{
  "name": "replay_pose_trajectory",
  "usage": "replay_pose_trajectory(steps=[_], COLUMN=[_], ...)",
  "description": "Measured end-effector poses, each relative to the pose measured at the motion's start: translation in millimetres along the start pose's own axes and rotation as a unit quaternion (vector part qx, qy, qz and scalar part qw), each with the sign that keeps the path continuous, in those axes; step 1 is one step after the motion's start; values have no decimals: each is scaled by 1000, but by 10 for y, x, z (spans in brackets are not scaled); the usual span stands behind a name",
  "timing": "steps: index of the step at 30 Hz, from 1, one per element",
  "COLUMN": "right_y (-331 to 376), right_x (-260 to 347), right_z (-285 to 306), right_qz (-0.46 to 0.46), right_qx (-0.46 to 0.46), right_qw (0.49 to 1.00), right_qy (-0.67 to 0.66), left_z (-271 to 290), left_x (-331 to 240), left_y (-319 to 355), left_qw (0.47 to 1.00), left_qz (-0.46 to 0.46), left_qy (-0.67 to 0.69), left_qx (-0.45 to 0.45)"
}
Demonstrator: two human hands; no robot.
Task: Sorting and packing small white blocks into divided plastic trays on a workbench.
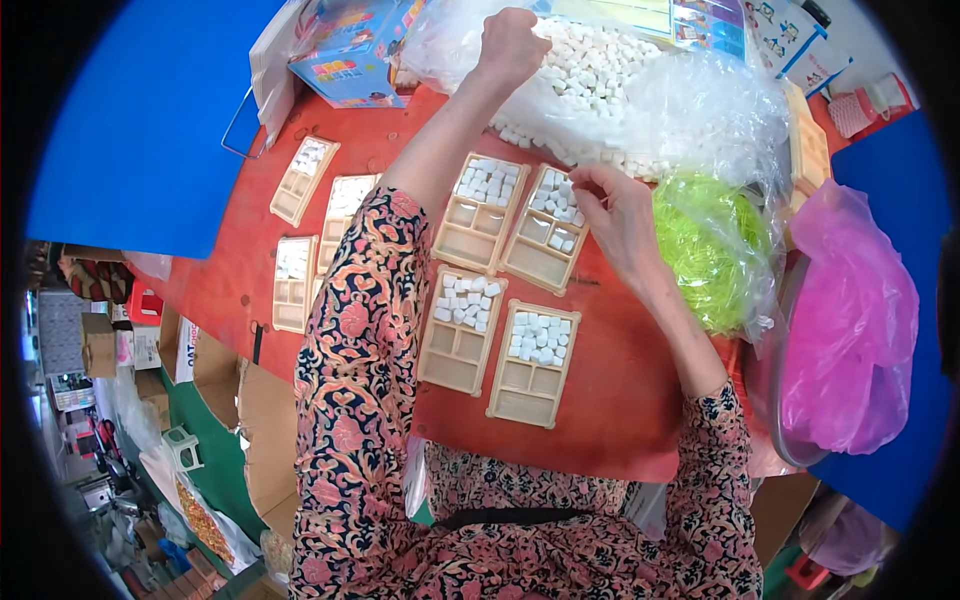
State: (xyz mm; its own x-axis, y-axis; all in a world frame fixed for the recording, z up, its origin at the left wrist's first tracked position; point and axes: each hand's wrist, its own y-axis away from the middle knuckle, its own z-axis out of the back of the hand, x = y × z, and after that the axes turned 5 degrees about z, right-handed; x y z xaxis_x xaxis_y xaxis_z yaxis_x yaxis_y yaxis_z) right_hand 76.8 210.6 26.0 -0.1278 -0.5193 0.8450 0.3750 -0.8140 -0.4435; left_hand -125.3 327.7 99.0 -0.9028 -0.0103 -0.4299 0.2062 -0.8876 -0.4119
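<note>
My left hand [512, 48] reaches to the far side of the table, closed into a fist at the edge of a clear plastic bag [690, 105]. Whatever it holds is hidden. Small white cubes [600, 75] lie heaped in that bag. Over the far right corner of a beige compartment tray [537, 262], my right hand [625, 222] has its thumb and fingers bent in a pinch beside the white cubes. I cannot see what is between them. Three similar trays, one of them a near tray [525, 405], stand close by, with cubes in their far compartments.
Several more filled trays [292, 205] lie on the red table [590, 440] left of my arm. To the right are a bag of lime-green shreds [710, 250] and a pink plastic bag [855, 320] in a metal basin. A blue printed box [350, 70] stands far left.
</note>
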Motion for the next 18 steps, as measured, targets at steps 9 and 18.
replay_pose_trajectory(steps=[9, 18], right_y=[88, 193], right_x=[14, -64], right_z=[3, -37], right_qz=[15, 9], right_qx=[17, 87], right_qw=[996, 992], right_qy=[86, 93], left_z=[218, 307], left_x=[-158, -177], left_y=[491, 1385], left_qw=[933, 924], left_qz=[91, 82], left_qy=[340, 256], left_qx=[81, 272])
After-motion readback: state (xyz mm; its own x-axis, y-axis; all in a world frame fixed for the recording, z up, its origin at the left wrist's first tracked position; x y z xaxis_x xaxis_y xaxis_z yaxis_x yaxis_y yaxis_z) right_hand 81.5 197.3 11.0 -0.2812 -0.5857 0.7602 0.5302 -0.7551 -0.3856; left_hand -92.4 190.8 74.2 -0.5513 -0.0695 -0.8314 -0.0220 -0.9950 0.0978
